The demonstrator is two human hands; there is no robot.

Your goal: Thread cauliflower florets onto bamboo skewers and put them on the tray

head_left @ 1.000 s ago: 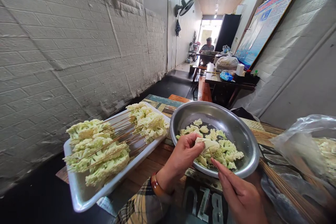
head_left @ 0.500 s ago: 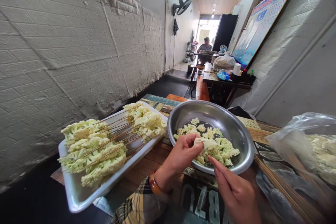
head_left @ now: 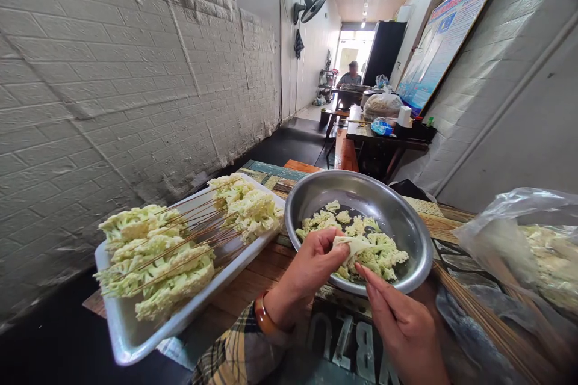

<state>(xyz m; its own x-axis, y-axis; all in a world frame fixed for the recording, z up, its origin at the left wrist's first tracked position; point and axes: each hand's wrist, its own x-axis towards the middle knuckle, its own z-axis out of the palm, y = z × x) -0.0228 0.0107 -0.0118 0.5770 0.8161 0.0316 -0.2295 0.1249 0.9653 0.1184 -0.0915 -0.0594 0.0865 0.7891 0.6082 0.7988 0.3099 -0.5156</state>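
My left hand point(head_left: 313, 261) is closed on a pale cauliflower floret point(head_left: 354, 245), its stem toward the thumb, just above a steel basin point(head_left: 413, 240). My right hand point(head_left: 401, 319) is pinched, with its fingertips just below that floret at the basin's near rim. Whatever lies between those fingertips is too small or hidden to make out. Loose cauliflower pieces point(head_left: 388, 255) lie in the bottom of the basin. Left of it, a white tray point(head_left: 149, 344) carries skewered cauliflower point(head_left: 167, 258) in two groups, the thin sticks pointing inward.
Bare skewers point(head_left: 483, 319) lie at the right beside a clear plastic bag point(head_left: 492, 234) of cauliflower. A patterned wooden table point(head_left: 253, 280) bears everything. Farther back stand another table point(head_left: 383, 139) with bags and a seated person point(head_left: 351, 76). A brick-patterned wall runs along the left.
The view has shifted slightly, so everything sits a little farther left and higher. Both hands keep nearly the same pose at the floret over the basin.
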